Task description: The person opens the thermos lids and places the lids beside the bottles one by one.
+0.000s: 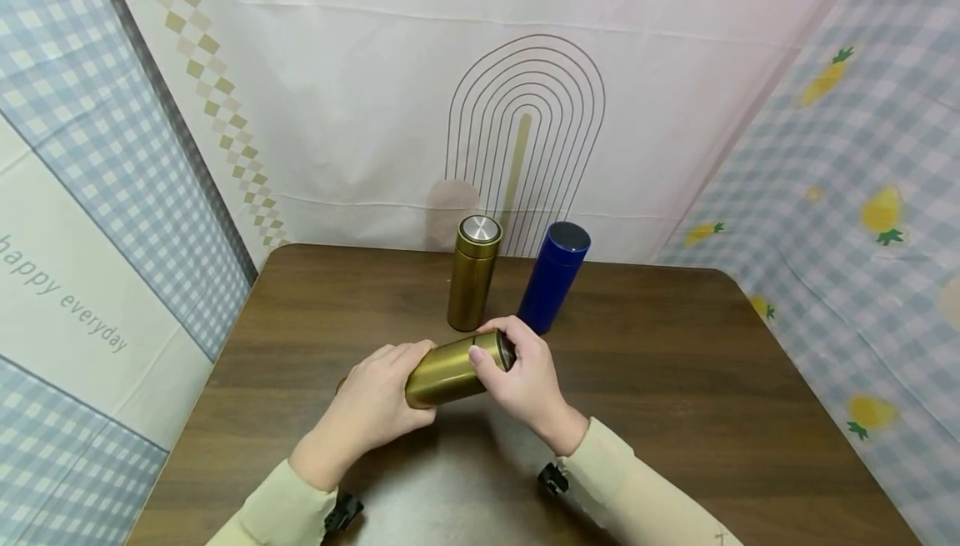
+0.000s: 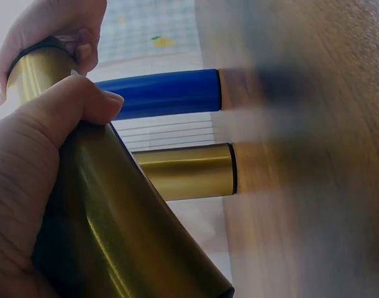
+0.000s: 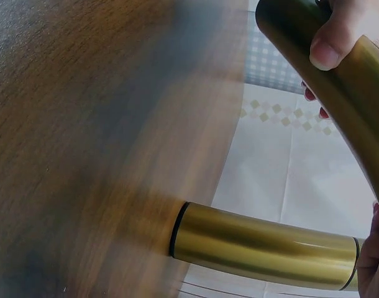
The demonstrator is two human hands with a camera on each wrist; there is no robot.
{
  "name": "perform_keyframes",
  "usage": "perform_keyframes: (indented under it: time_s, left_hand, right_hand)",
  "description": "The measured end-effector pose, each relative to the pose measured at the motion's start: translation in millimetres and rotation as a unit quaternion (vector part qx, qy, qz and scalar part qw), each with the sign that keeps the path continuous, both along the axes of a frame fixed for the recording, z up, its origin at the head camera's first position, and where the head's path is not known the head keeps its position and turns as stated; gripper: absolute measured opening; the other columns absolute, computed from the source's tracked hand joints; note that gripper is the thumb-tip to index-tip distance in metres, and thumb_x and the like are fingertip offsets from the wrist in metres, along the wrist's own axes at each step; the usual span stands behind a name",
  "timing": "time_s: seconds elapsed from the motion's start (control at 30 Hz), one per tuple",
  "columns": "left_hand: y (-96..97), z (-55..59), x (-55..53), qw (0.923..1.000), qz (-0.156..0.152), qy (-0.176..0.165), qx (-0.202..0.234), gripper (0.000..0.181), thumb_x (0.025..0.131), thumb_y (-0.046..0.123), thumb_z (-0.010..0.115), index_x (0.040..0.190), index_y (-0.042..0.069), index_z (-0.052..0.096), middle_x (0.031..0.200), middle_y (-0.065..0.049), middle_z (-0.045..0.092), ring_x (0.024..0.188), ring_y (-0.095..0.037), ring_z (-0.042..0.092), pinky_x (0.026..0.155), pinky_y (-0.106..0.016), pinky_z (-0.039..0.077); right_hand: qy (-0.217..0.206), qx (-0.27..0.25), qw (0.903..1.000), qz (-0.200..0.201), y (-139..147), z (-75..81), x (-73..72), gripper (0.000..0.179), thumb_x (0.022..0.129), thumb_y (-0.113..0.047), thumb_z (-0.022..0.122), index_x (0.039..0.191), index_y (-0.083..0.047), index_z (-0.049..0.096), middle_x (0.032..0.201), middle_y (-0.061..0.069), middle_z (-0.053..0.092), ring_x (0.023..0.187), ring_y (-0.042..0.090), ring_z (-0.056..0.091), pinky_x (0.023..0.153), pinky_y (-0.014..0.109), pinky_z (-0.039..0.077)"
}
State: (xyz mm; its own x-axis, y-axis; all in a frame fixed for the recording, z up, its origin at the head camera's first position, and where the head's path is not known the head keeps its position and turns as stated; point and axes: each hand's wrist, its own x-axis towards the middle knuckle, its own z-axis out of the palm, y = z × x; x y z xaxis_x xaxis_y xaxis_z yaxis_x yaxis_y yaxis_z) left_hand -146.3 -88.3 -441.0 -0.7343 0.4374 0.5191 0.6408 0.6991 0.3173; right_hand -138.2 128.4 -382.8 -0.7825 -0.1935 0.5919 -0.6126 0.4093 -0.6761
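A gold thermos flask (image 1: pixel 446 373) is held tilted over the table between both hands. My left hand (image 1: pixel 375 400) grips the lower part of its body, the thumb wrapped across it in the left wrist view. At the lid end, my right hand (image 1: pixel 528 379) holds the flask's top, thumb on the near side and fingers over the far side. Its base slants down to the left. Behind it stand a second gold thermos flask (image 1: pixel 471 292) with a silver-topped lid and a blue thermos flask (image 1: pixel 551 281) with a dark top, both upright.
The brown wooden table (image 1: pixel 645 379) has rounded back corners. A pale patterned cloth (image 1: pixel 352 112) hangs right behind its back edge. Checked cloths hang on both sides, the right cloth (image 1: pixel 847 221) with yellow fruit prints.
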Motion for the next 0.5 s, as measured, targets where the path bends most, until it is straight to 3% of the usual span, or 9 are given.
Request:
perform_keyframes:
  time_s: [0.17,0.3,0.43,0.5]
  left_hand:
    - [1.2,2.5,-0.1,0.9999,-0.006,-0.011,0.000,0.066,0.058,0.028,0.078,0.119,0.015,0.059,0.103,0.004,0.066,0.086,-0.013,0.059,0.068,-0.031,0.049]
    - [1.8,4.4,-0.6,0.9995,-0.015,-0.028,0.003,0.066,0.058,0.030,0.079,0.119,0.014,0.059,0.104,0.005,0.066,0.085,-0.012,0.058,0.068,-0.031,0.048]
    - [1.2,2.6,-0.8,0.9910,-0.056,-0.118,0.030,0.062,0.060,0.033,0.082,0.117,0.023,0.060,0.093,0.014,0.062,0.075,-0.005,0.055,0.065,-0.025,0.047]
    - [0.3,0.9,-0.1,0.9859,-0.061,-0.151,0.039,0.061,0.060,0.035,0.083,0.115,0.027,0.059,0.090,0.018,0.058,0.072,-0.003,0.053,0.064,-0.023,0.046]
  right_hand:
    - [0.011,0.000,0.9999,0.003,2.9,-3.9,-2.1,0.022,0.078,-0.009,0.069,0.097,0.000,0.064,0.088,0.008,0.062,0.070,0.016,0.055,0.059,0.024,0.047]
    - [0.033,0.006,0.9993,0.014,9.7,-20.7,-11.6,0.023,0.080,-0.015,0.069,0.098,-0.003,0.064,0.090,0.005,0.063,0.071,0.015,0.056,0.059,0.022,0.047]
    - [0.092,0.037,0.9937,0.051,16.2,-34.4,-21.3,0.029,0.083,-0.029,0.066,0.101,-0.008,0.062,0.094,0.002,0.062,0.073,0.011,0.056,0.057,0.020,0.047]
    - [0.115,0.056,0.9888,0.077,17.3,-35.5,-23.8,0.031,0.084,-0.032,0.064,0.104,-0.009,0.061,0.097,0.001,0.061,0.075,0.011,0.056,0.057,0.019,0.048]
